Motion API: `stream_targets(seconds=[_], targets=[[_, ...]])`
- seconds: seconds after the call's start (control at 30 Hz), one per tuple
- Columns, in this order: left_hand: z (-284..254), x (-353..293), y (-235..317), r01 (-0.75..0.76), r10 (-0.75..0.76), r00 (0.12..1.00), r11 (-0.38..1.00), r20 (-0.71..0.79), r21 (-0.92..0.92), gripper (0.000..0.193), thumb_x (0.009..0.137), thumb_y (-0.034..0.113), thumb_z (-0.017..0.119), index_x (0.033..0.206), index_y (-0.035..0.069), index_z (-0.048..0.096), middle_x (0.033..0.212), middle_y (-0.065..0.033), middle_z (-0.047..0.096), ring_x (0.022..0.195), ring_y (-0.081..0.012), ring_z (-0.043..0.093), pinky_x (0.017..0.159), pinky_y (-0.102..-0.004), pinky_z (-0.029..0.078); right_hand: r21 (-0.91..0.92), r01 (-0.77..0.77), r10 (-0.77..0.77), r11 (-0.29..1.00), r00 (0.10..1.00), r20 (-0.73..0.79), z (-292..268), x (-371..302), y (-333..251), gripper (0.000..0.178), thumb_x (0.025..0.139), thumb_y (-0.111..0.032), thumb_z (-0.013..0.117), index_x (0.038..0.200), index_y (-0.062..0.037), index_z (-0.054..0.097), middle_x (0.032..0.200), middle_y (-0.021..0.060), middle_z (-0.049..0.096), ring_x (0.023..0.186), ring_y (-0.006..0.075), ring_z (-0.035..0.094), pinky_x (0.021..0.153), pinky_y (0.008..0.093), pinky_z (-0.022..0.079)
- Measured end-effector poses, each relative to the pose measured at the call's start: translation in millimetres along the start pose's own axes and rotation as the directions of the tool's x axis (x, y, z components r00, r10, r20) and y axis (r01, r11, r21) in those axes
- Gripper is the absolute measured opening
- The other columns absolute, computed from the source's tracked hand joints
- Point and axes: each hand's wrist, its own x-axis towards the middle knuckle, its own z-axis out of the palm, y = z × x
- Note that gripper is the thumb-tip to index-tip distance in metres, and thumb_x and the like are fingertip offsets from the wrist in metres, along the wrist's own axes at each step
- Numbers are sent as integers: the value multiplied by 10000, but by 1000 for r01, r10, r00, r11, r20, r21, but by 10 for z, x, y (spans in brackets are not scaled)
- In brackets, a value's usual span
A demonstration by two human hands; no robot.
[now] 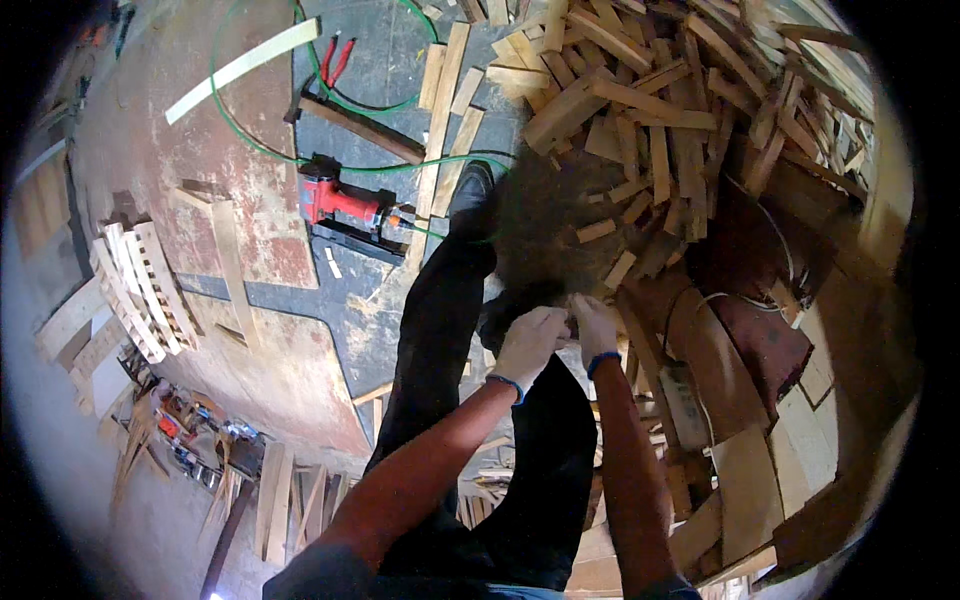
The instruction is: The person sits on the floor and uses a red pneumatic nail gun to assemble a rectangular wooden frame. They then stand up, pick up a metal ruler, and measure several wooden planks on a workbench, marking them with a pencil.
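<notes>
Single head-worn fisheye view, looking steeply down from standing height past the person's own legs to the floor (300, 330); close on gloved hands, wood pile (660, 110) toward the upper right.

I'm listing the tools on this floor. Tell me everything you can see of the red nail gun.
The red nail gun lies on its side on the worn, stained floor, ahead of the person's black shoe. It has a red body and a long black base. A green hose runs to it. No hand touches it.
</notes>
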Motion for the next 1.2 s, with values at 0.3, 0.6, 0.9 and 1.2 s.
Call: stream_targets(seconds=[0.3, 0.6, 0.9, 1.2], targets=[[-250, 84, 617, 208, -246, 969, 840, -9, -501, 447, 1046, 306, 524, 1306, -43, 626, 1061, -128, 718, 948, -188, 683, 903, -313, 538, -692, 186, -561, 697, 743, -365, -719, 1426, -931, 494, 920, -384, 702, 1199, 24, 690, 1098, 168, 746, 1010, 318, 703, 875, 429, 541], [-260, 191, 790, 256, -239, 966, 834, 99, -489, 486, 1017, 280, 609, 1333, -88, 583, 1061, -131, 724, 943, -207, 703, 895, -343, 562, -801, 60, -674, 596, 580, -458, -1320, 1732, -2013, 701, 875, -564, 668, 1392, -93, 620, 1288, 215, 689, 1199, 404, 646, 1007, 491, 511], [-268, 243, 768, 281, -262, 959, 855, 106, -435, 461, 1052, 305, 557, 1327, -62, 601, 1084, -144, 725, 977, -222, 704, 931, -355, 551, -848, 91, -716, 522, 587, -378, -747, 1864, -1816, 745, 868, -607, 663, 1443, -138, 593, 1363, 234, 633, 1284, 437, 575, 1076, 494, 465], [-314, 261, 826, 316, -303, 948, 856, 96, -410, 476, 1065, 324, 531, 1336, -60, 606, 1113, -149, 726, 1007, -226, 705, 967, -364, 542, -810, -42, -569, 585, 691, -447, -1579, 1932, -1923, 868, 853, -711, 627, 1427, -62, 580, 1372, 243, 619, 1287, 424, 580, 1062, 497, 484]])
